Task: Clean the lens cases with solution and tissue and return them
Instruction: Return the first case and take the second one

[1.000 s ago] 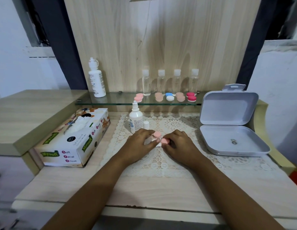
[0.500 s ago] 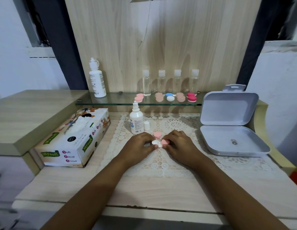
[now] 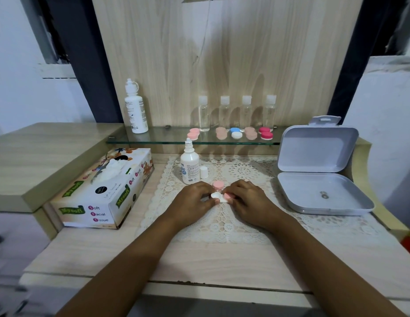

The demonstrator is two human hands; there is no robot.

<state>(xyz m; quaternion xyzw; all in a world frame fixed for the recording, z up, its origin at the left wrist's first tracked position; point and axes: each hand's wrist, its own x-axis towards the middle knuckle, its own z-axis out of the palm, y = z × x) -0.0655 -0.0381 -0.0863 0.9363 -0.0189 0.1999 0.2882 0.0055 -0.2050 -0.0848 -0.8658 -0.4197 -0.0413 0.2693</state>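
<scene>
One lens case, two hands. Curled fingers of the left hand steady its base; the right hand pinches the pink cap, likely unscrewing it.

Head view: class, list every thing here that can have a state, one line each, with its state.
grey box: lid open.
small bottle: upright, uncapped.
white cap: standing beside it.
lens case: one cap off, gripped by left hand and right hand.
loose pink cap: off, on lace mat.
tall bottle: upright.
tissue box: opened, tissue showing.

Home dressing table: lace mat, tissue box, glass shelf.
</scene>
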